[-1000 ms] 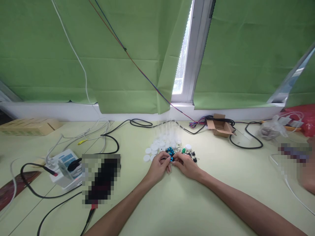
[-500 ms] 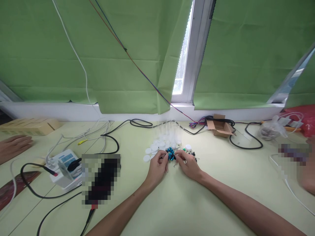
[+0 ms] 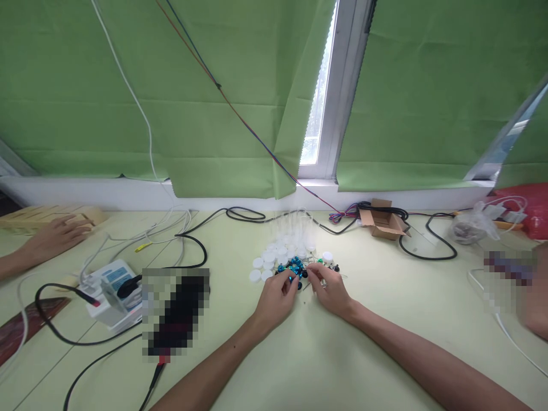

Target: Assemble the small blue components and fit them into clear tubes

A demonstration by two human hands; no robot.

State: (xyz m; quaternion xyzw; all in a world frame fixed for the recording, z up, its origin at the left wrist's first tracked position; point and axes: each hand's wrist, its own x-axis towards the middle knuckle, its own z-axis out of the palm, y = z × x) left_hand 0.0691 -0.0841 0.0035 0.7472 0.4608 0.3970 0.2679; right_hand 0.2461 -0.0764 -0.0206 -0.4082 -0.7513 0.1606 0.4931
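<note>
Hands low at a small heap on the table [image 3: 265, 371], apart from each other, the blue parts [image 3: 295, 266] between and just beyond them. Left hand [image 3: 280, 291]: thumb and fingers curled in at the near side of the heap, touching the blue bits; can't tell from here if one is pinched. Right hand [image 3: 329, 288]: fingertips bunched by a small black piece [image 3: 305, 274]; grip on it unclear too. More black pieces [image 3: 336, 268] with thin leads just right, plus a green piece [image 3: 320, 261]. White caps [image 3: 257, 262] spread behind and left, clear tubes [image 3: 295, 225] standing past those, see-through. Farther out: open cardboard box [image 3: 385, 228] back right, white power block [image 3: 113, 294] left, cables around it. Far left, a co-worker's hand [image 3: 62, 235] by a yellowish box [image 3: 19, 221]. Green blinds [image 3: 231, 131] behind everything.
</note>
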